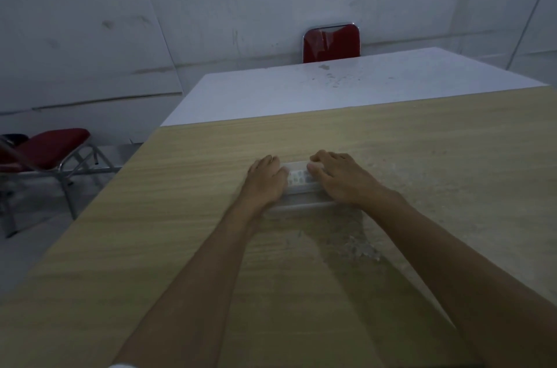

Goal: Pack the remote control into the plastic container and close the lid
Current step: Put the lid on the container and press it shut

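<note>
A clear plastic container with its lid on top rests on the wooden table, in the middle of the view. Pale green button shapes of the remote control show faintly through the lid. My left hand lies flat on the left end of the lid, fingers curled over the far edge. My right hand covers the right end the same way. Most of the container is hidden under the two hands.
A white table butts against the far edge of the wooden one. One red chair stands behind it at the wall, and another red chair stands to the left of the table. A scuffed patch marks the wood near my right forearm.
</note>
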